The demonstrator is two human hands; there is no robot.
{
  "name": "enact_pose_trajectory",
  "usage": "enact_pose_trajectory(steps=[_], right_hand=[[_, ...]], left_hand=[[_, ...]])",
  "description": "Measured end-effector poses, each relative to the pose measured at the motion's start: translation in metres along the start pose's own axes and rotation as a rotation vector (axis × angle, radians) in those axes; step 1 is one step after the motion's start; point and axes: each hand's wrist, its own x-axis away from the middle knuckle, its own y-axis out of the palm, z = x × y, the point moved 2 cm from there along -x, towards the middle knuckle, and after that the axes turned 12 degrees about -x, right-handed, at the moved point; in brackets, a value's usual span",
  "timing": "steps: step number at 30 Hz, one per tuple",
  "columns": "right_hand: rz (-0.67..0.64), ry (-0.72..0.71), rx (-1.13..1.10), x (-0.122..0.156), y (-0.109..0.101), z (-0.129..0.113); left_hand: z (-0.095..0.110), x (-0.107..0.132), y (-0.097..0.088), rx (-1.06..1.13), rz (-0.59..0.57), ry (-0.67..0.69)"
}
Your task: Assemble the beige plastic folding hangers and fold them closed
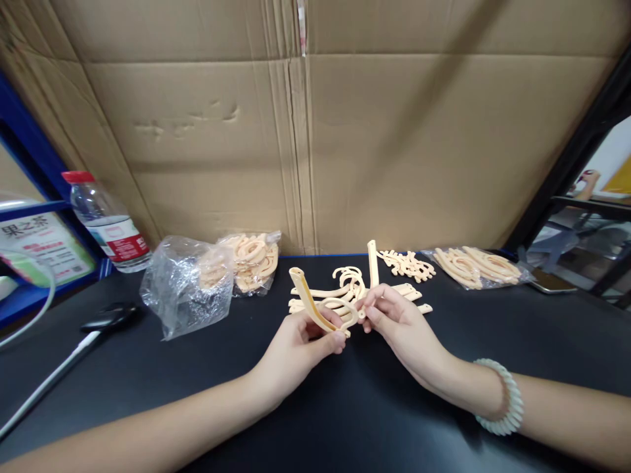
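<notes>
My left hand is closed around the lower end of a beige plastic hanger arm, which tilts up and to the left. A curved beige hook lies between my hands, its near end at the left thumb. My right hand is closed, with fingertips at the hook's other end. A second hanger arm rises upright from the right fingers, which hide its lower end. Just behind my hands lie several loose hanger arms and a small group of hooks.
Small beige pieces are heaped at the back. Clear bags of beige parts lie at right and left, beside a crumpled plastic bag. A bottle and a black device with a white cable are farther left. Cardboard walls the back.
</notes>
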Motion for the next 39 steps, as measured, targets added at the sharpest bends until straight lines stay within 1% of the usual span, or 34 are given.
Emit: enact_pose_trajectory(steps=[3, 7, 11, 14, 17, 27, 39], right_hand=[[0.011, 0.031, -0.076, 0.0006, 0.0008, 0.0036], [0.011, 0.082, -0.063, 0.0019, 0.0013, 0.0054], [-0.063, 0.128, -0.076, 0.0022, 0.0033, 0.0042], [-0.11, 0.1, -0.052, 0.0015, 0.0044, 0.0026], [-0.111, 0.063, -0.017, 0.0007, 0.0043, 0.0016], [-0.158, 0.093, -0.039, 0.0023, 0.0051, 0.001], [-0.204, 0.109, -0.018, 0.0018, 0.0068, 0.0021]], left_hand=[[0.0005, -0.0005, -0.0001, 0.028, 0.0, 0.001], [-0.0005, -0.001, -0.0002, 0.05, 0.004, -0.01], [-0.001, -0.0018, -0.0004, 0.096, 0.0, 0.012], [-0.0001, -0.0018, -0.0005, 0.121, -0.005, 0.02], [0.0015, -0.0015, -0.0004, 0.137, 0.0, 0.024], [0.0041, -0.0016, -0.0002, 0.155, -0.025, 0.047], [-0.001, -0.0004, -0.001, 0.125, -0.05, 0.073]])
